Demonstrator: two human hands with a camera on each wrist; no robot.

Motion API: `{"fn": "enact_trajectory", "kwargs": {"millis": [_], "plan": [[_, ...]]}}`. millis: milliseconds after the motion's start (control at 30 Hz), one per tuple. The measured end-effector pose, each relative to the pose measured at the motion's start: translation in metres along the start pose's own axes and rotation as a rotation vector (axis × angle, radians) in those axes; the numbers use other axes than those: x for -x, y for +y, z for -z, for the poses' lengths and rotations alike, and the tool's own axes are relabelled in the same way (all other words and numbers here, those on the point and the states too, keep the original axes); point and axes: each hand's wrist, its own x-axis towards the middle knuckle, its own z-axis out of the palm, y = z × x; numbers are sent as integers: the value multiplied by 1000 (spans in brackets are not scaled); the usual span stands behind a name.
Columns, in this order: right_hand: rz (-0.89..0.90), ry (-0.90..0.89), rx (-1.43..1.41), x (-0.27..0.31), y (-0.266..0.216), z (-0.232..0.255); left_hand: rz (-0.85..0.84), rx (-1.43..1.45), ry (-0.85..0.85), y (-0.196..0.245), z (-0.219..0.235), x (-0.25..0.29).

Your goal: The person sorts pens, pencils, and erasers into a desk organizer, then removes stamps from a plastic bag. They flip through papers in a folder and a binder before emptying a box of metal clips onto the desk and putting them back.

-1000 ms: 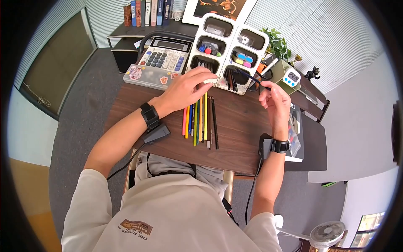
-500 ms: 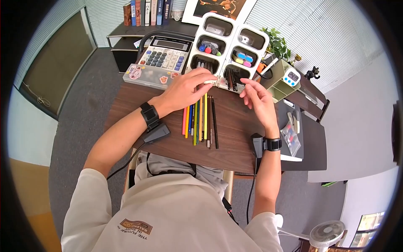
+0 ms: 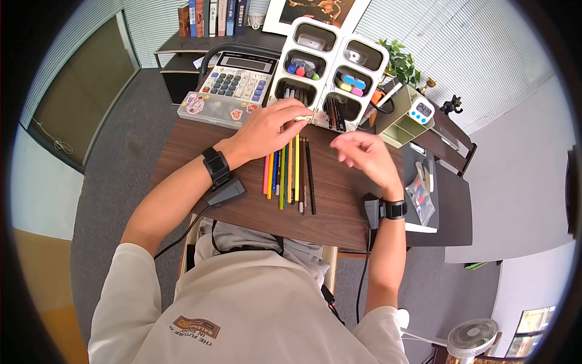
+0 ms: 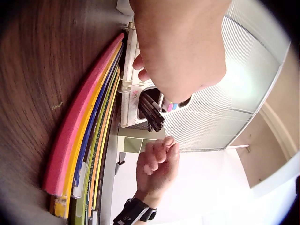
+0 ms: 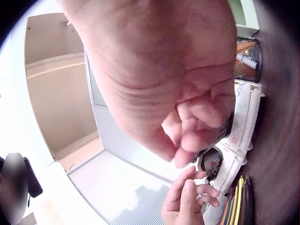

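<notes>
My left hand (image 3: 267, 130) holds the near edge of a white desk organizer (image 3: 331, 68), thumb and fingers on either side of its rim. Black pencils (image 3: 334, 114) stand in the near right compartment, leaning toward me. My right hand (image 3: 365, 158) hovers over the desk just right of those pencils, fingers loosely bent and nothing between them. Below the left hand, a row of coloured pencils (image 3: 282, 176) lies side by side, with a black pencil (image 3: 310, 182) along its right side. Pink, yellow and blue ones show closest in the left wrist view.
Other compartments hold markers (image 3: 301, 71) and small highlighters (image 3: 351, 85). Left of the organizer are a calculator (image 3: 239, 79) and a stickered pencil case (image 3: 209, 108). A green holder with a white timer (image 3: 422, 111) stands right, near a plastic bag (image 3: 421, 200).
The right hand held a dark pencil over the near right compartment, then let it go. It has since moved left and toward me. The left hand stays on the organizer.
</notes>
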Motion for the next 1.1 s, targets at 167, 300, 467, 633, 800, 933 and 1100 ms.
{"fn": "enact_trajectory", "kwargs": {"millis": [167, 300, 467, 633, 800, 933, 1100], "plan": [[53, -2, 338, -11, 13, -27, 12, 4, -1, 1, 0, 0], [112, 68, 571, -12, 19, -28, 24, -9, -2, 0, 0, 1], [41, 65, 595, -14, 14, -28, 7, -23, -5, 0, -1, 2], [247, 55, 591, -13, 23, -36, 13, -14, -6, 0, -2, 1], [293, 89, 603, -13, 30, -33, 2, -3, -4, 0, -2, 1], [134, 139, 619, -14, 27, -28, -7, -13, -5, 1, -1, 1], [44, 171, 663, -12, 22, -26, -40, -51, -27, -1, -3, 0]]}}
